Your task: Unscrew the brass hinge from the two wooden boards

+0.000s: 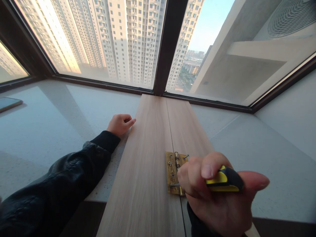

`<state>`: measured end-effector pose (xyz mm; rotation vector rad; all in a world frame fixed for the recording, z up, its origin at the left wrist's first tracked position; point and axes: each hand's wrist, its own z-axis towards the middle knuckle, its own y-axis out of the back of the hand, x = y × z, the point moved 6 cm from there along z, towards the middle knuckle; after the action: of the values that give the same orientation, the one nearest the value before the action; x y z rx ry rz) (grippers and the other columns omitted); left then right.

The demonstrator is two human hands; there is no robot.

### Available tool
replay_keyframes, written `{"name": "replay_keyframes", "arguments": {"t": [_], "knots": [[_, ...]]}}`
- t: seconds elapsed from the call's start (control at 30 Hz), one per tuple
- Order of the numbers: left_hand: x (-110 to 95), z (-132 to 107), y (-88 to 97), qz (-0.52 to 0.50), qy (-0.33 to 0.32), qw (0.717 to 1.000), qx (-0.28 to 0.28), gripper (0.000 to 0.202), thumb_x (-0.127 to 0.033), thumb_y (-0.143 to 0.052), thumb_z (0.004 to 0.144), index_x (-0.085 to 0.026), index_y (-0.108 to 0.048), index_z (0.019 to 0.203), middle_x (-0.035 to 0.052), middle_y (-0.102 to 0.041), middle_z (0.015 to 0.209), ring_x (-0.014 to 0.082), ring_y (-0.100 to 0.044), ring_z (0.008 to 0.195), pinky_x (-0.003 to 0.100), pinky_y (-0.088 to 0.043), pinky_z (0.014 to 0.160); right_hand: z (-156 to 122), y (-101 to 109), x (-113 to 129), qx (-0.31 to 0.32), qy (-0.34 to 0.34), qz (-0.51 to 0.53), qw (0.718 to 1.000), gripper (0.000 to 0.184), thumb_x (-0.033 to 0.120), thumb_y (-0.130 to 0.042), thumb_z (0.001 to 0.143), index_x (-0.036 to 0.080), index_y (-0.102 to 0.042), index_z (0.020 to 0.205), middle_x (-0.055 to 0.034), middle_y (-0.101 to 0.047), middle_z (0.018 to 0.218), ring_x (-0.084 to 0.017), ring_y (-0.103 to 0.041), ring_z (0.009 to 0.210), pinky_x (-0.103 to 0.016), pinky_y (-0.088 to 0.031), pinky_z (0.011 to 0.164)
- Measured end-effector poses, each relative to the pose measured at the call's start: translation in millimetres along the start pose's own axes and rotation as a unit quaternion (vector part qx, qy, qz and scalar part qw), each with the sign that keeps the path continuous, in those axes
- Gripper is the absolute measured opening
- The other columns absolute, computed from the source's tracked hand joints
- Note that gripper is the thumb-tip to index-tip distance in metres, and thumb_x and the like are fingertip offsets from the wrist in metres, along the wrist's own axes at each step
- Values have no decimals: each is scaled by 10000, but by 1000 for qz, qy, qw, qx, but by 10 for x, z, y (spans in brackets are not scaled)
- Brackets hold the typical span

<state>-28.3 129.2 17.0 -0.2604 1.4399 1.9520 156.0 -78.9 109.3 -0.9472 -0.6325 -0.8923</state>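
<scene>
My right hand (217, 194) is wrapped round the yellow and black handle of a screwdriver (225, 179), over a brass hinge (170, 169). The hinge lies across the seam between a left wood-grain board (143, 148) and a narrower right board (184, 125). Several screws show in its left leaf; a screw (186, 157) stands tilted at the right leaf's top. A thin metal shaft (175, 185) shows at the lower left, and my hand hides much of the right leaf. My left hand (119, 124) is curled closed, its thumb against the left board's edge.
The boards lie on a pale speckled sill (74, 108) and reach the dark window frame (160, 65). At the far left lies a flat, phone-like device (10, 103). Tall buildings stand outside the glass. The sill's front edge runs below my left sleeve.
</scene>
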Motion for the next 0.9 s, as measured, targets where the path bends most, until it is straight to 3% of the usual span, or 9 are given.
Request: {"name": "replay_keyframes", "arguments": {"t": [0.07, 0.17, 0.27, 0.37, 0.43, 0.67, 0.9], "knots": [[-1, 0, -3, 2, 0, 1000, 0, 398, -448, -485, 780, -149, -474, 518, -39, -357, 483, 93, -348, 507, 236, -254, 519, -5, -17, 19, 33, -26, 4, 999, 509, 681, -317, 933, 217, -507, 845, 33, -267, 522, -71, -243, 457, -167, -239, 459], [-3, -3, -4, 2, 0, 1000, -1, 392, -445, -490, 776, -148, -484, 521, -38, -362, 484, 95, -353, 511, 236, -257, 523, -51, 45, 139, 7, 13, -31, 999, 479, 676, -447, 892, 200, -469, 839, 39, -302, 530, -69, -279, 460, -174, -272, 469], [-2, -5, 2, 3, 0, 1000, -3, 390, -445, -493, 774, -147, -491, 522, -37, -367, 486, 95, -354, 512, 237, -259, 525, -121, 140, 216, -35, 50, -112, 992, 417, 598, -563, 871, 188, -499, 828, 2, -411, 710, -103, -429, 597, -232, -378, 566], [-1, -4, 9, 2, 0, 1000, -4, 389, -445, -491, 773, -146, -496, 523, -36, -374, 489, 93, -356, 514, 236, -258, 525, -180, 175, 234, -19, 62, -188, 980, 364, 568, -526, 906, 206, -564, 919, -33, -402, 867, -146, -464, 773, -291, -402, 688], [1, -3, 10, 1, 1, 1000, -4, 388, -444, -491, 771, -146, -495, 522, -37, -373, 489, 92, -355, 513, 235, -259, 524, -209, 192, 250, -16, 69, -204, 976, 347, 552, -507, 924, 214, -568, 979, -30, -399, 834, -138, -448, 765, -274, -395, 678], [7, -6, 4, 1, 3, 1000, -5, 391, -450, -495, 767, -148, -483, 519, -39, -363, 493, 92, -355, 514, 234, -262, 527, -255, 279, 339, -128, 69, -236, 961, 335, 532, -589, 880, 202, -535, 907, -29, -496, 787, -154, -504, 743, -267, -438, 666], [16, -10, -20, 1, 3, 1000, 2, 400, -449, -486, 781, -153, -448, 515, -41, -350, 490, 90, -346, 509, 230, -257, 521, -218, 266, 316, -97, 63, -234, 965, 348, 538, -554, 901, 193, -509, 908, -30, -492, 780, -151, -507, 735, -265, -439, 653]]}}
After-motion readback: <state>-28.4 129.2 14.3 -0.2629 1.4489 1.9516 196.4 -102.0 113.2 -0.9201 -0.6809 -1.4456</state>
